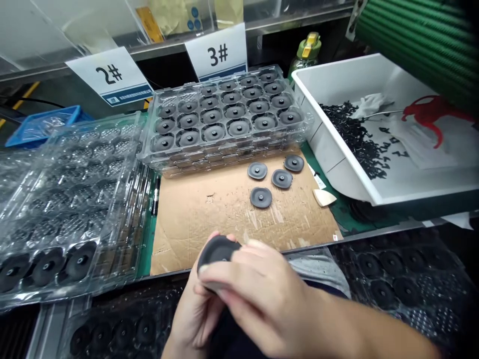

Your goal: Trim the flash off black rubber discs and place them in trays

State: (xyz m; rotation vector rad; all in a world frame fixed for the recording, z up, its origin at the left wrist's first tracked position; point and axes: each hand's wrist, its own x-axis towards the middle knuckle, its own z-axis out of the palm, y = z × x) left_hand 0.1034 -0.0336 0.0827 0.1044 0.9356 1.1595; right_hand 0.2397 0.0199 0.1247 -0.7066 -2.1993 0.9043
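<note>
A dark grey rounded disc [217,248] with a raised rim is held between my two hands, near the front edge of the bench. My left hand [194,309] grips it from below and behind, fingertips showing at its far edge. Over its near right side lies my right hand [267,289], thumb and fingers closed on it and hiding much of its face. Whether a smaller part is in the right fingers I cannot tell. Beyond the hands, several like discs [261,198] with small centre hubs lie on a cardboard sheet [194,214].
Stacked clear trays [224,144] full of discs stand at the back. More clear trays [123,199] are at left. A white bin [337,164] at right holds small black clips [355,134] and a red-handled tool [430,112]. A marker [155,197] and a cream wedge [324,198] flank the cardboard.
</note>
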